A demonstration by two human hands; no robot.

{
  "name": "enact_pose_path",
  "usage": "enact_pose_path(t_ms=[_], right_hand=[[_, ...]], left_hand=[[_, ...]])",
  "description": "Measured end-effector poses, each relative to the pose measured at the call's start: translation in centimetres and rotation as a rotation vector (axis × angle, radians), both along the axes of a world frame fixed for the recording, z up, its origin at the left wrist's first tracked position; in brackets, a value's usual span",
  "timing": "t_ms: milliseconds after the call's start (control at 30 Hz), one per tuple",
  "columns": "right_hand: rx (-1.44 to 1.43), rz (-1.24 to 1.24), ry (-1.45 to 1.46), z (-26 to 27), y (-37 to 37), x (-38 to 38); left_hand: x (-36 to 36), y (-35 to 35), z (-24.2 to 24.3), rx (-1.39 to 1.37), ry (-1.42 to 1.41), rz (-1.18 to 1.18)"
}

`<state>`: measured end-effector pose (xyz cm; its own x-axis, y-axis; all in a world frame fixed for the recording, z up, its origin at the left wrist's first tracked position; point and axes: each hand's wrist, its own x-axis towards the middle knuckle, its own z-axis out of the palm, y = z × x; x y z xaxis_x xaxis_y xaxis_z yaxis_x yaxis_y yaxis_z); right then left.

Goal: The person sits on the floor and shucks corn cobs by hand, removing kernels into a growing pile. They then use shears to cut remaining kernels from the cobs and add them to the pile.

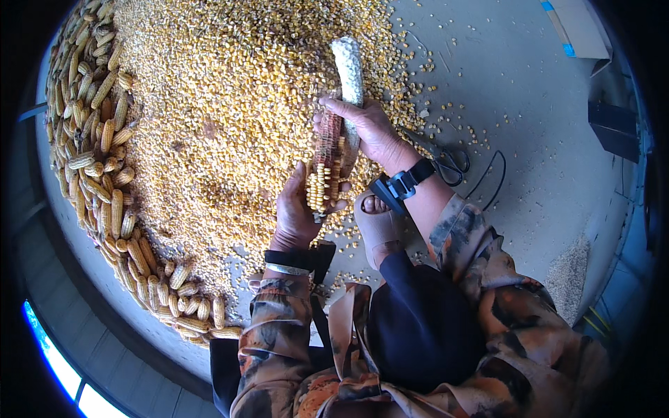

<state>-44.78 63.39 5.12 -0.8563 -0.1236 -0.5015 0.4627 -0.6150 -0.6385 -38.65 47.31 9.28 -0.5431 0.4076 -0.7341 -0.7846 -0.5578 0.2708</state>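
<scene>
Between my two hands is a partly shelled corn ear (328, 142). Its upper part shows bare reddish cob, while rows of yellow kernels remain around the lower end. My left hand (293, 211) grips that lower end, with the thumb along one side and fingertips showing on the other. A pale, bare corncob (349, 70) lies in my right hand (377, 131), slanting alongside the ear, and its top sticks out past the fingers. My right thumb reaches across to the ear's upper end. Beneath both hands spreads a wide heap of loose corn kernels (225, 120).
Unshelled corn ears (107, 136) are piled along the left, curving down towards me. A black cord (452, 166) lies on the concrete floor (528, 157) at right. Beyond it are a cardboard piece (577, 28), a dark box (612, 130) and a pale granular pile (567, 277). My sandalled foot (375, 224) borders the kernels.
</scene>
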Motion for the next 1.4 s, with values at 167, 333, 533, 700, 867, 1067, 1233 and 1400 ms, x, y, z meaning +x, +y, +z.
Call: enact_pose_path(t_ms=[167, 333, 533, 700, 867, 1067, 1233, 1400], right_hand=[[0.052, -0.002, 0.040, 0.4, -0.6, -0.5], [0.092, 0.016, 0.131, 0.1, -1.0, -0.6], [0.368, -0.007, 0.066, -0.9, -1.7, -0.9], [0.627, 0.028, 0.115, -1.4, -3.3, -0.5], [0.730, 0.042, 0.115, -1.4, -3.8, -0.1], [0.752, -0.030, 0.382, -1.6, -4.9, -0.3], [0.859, -0.053, 0.059, -3.2, -3.7, -2.2], [0.886, 0.074, -0.057, -2.8, -2.7, -2.3]], left_hand=[[-0.2, -0.2, 0.6, -0.274, 0.292, -0.123], [0.1, -0.2, -0.2, -0.153, 0.064, -0.006], [-0.8, -0.7, -1.0, -0.419, 0.117, -0.235], [-0.3, 0.0, -2.7, -1.187, 0.663, -0.584], [0.0, -0.8, -5.0, -1.194, 0.605, -0.544], [-0.9, -3.2, -5.9, -0.523, 0.113, -0.279], [-2.2, -4.5, -3.1, -0.518, 0.447, -0.386], [-2.3, -2.0, -2.2, -1.368, 1.087, -0.825]])
